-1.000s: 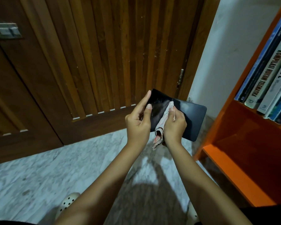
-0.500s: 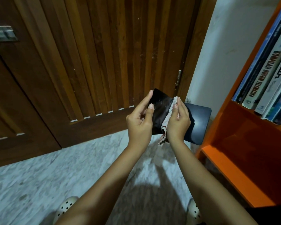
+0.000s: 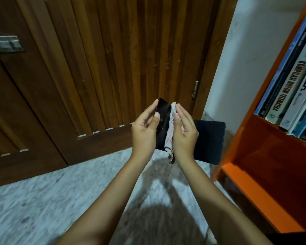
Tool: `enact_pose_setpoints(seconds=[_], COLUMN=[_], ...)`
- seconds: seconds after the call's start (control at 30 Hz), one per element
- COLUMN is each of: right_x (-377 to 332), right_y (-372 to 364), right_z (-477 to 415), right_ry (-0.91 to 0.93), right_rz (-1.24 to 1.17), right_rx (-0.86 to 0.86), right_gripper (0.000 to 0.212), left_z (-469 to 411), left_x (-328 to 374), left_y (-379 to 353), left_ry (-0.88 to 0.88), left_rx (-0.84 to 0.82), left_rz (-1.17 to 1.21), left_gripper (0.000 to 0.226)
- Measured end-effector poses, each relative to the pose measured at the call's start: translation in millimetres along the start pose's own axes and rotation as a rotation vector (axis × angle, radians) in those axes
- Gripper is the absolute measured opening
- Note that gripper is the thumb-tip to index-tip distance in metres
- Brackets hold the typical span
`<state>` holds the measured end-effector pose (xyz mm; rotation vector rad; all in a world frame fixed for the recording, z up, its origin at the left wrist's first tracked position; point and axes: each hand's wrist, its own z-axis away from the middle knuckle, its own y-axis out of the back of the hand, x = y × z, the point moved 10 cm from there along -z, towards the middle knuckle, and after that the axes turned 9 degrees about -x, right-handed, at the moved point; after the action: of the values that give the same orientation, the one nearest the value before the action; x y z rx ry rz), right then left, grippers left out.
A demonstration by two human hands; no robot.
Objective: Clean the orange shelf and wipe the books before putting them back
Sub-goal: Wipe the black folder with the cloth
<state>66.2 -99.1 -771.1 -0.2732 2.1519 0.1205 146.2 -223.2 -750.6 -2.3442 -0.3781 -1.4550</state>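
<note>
I hold a thin black book (image 3: 210,142) open in the air in front of a wooden door. My left hand (image 3: 145,131) grips its left cover, which stands almost edge-on to me. My right hand (image 3: 183,133) presses a crumpled white and red cloth (image 3: 170,135) into the fold between the two covers. The right cover lies flat and faces me. At the right stands the orange shelf (image 3: 254,193); its lower compartment holds no books.
Several books (image 3: 290,89) lean on the shelf's upper level at the far right. A brown slatted wooden door (image 3: 104,68) fills the background, with a white wall (image 3: 245,59) beside it. The floor (image 3: 42,200) is grey-white marble.
The book's left cover has swung up from flat to nearly edge-on. My right hand with the cloth has slid up into the fold. Both hands have risen slightly.
</note>
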Motion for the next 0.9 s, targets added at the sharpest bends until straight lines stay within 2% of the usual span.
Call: enact_pose_setpoints(seconds=[0.37, 0.53, 0.9], right_x=[-23.9, -34.7, -21.5], right_y=[-20.8, -31.7, -41.8], right_z=[-2.2, 3.2, 26.5], right_ry=[0.188, 0.275, 0.304], right_rz=[0.075, 0.071, 0.139], right_rx=[-0.174, -0.297, -0.524], right_gripper=[0.031, 0.033, 0.029], left_z=[-6.1, -8.4, -5.7], left_x=[-1.5, -4.6, -27.8], left_y=[-3.4, 3.7, 25.3], left_ry=[0.115, 0.149, 0.239], left_rx=[-0.126, -0.093, 0.045], left_rz=[0.007, 0.008, 0.037], left_gripper=[0.038, 0.037, 0.037])
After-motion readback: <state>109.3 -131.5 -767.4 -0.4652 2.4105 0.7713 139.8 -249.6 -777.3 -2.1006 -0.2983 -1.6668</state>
